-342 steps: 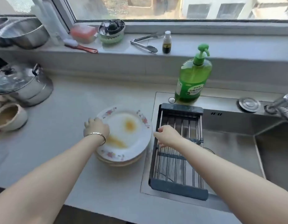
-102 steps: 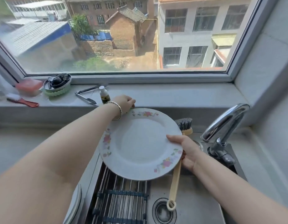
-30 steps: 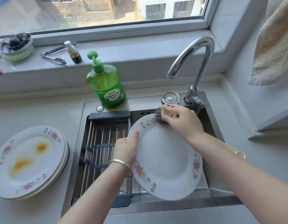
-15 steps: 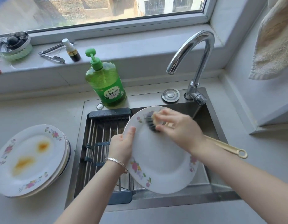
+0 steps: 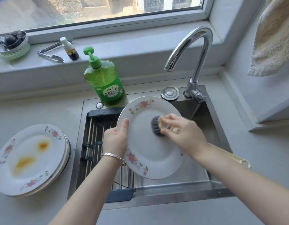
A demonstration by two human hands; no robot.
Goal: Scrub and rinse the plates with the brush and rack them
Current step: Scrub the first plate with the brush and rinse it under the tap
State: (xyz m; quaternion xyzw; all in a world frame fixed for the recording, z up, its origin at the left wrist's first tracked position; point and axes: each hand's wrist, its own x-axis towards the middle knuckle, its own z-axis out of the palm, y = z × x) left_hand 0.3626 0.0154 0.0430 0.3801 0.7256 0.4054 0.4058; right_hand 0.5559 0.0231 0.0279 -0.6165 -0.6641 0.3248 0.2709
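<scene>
- Left hand (image 5: 115, 142) grips the plate (image 5: 150, 158) by its left rim
- Right hand (image 5: 182, 135) (blurred) clamps the brush (image 5: 156, 128) on its face
- Dirty stack (image 5: 30, 159) lower left, well apart

Pump bottle (image 5: 103, 78): green, standing at the back rim of the sink (image 5: 181, 198); it carries the only writing in view.
Label (image 5: 111, 94): a green band across the bottle's front.
Main line: 柠檬洗洁精, in white characters across the middle of the label.
Line above it: tiny lettering, too small to read.
Print below it: fine lines, not legible.
Round emblem (image 5: 121, 91): white, at the label's right end; its content is unclear.
</scene>
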